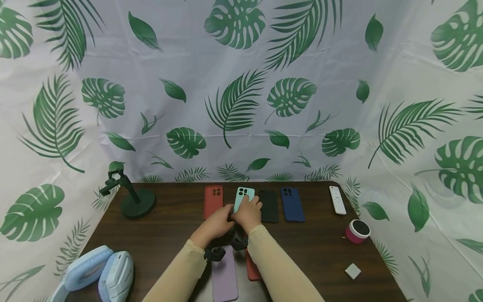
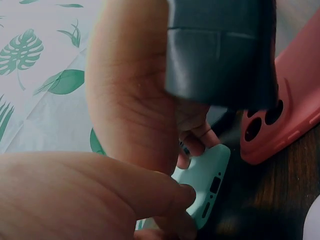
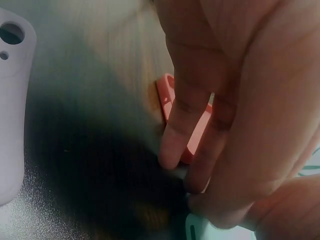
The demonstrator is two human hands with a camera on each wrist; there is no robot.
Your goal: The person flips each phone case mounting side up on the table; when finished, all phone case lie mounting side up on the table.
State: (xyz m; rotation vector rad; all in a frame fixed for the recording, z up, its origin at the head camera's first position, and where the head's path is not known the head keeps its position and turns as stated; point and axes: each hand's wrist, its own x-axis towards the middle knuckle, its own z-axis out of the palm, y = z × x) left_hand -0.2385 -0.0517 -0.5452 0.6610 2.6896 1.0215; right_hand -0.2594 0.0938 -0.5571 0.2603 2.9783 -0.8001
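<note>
Left hand [image 1: 214, 225] and right hand [image 1: 249, 213], close together, grip the mint case [image 1: 242, 193]. Red [image 1: 213, 202] and black [image 1: 269, 206] cases flank it.

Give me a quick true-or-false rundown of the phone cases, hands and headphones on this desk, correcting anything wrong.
1. The left hand and right hand are both on the mint phone case. True.
2. The black phone case lies between the mint phone case and the blue phone case. True.
3. Only one red case is in view. False: one far red phone case and one near red phone case show.
4. The lilac phone case lies beyond both hands. False: it lies nearer the person than the hands.
5. Light-blue headphones lie at the near left. True.
</note>
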